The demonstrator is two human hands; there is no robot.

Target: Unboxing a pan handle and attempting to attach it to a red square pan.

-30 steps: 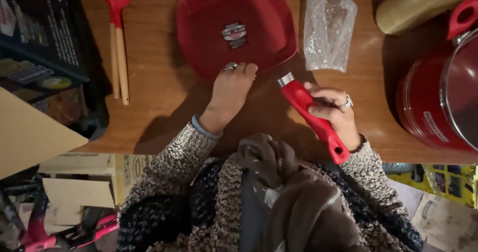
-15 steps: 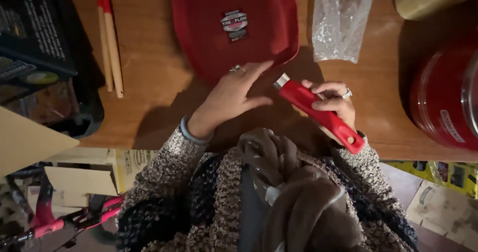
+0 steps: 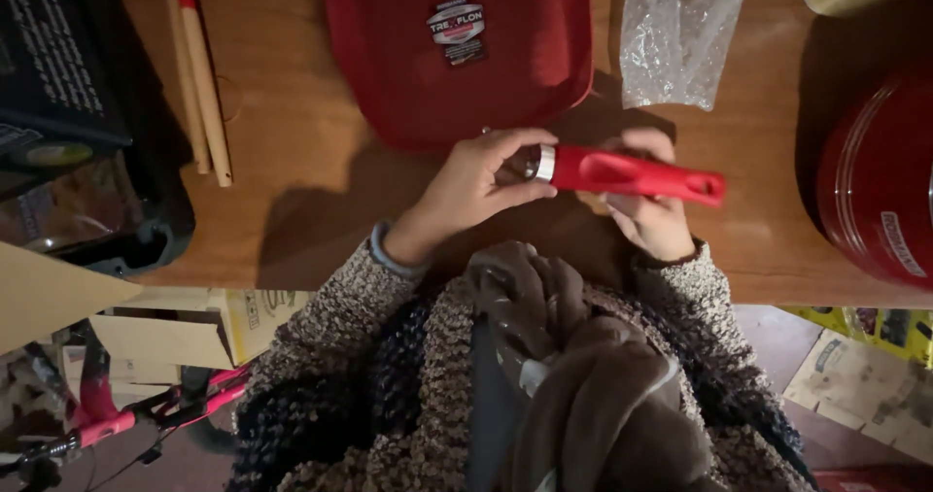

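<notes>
A red pan handle (image 3: 637, 173) with a silver collar at its left end lies level above the wooden table (image 3: 292, 162). My right hand (image 3: 649, 215) grips it from below around the middle. My left hand (image 3: 476, 186) pinches the silver collar end with fingertips and thumb. Just beyond the hands sits a red square pan (image 3: 457, 50) with a sticker on its base, without a handle on it.
A clear plastic bag (image 3: 680, 31) lies right of the pan. A red pot (image 3: 880, 176) stands at the far right. Wooden utensil handles (image 3: 199, 84) lie at the left beside a dark box (image 3: 78, 113). Cardboard and clutter lie on the floor below.
My right hand has turned the red handle from a slant to level. My left hand left the pan's edge and closed on the handle's silver end.
</notes>
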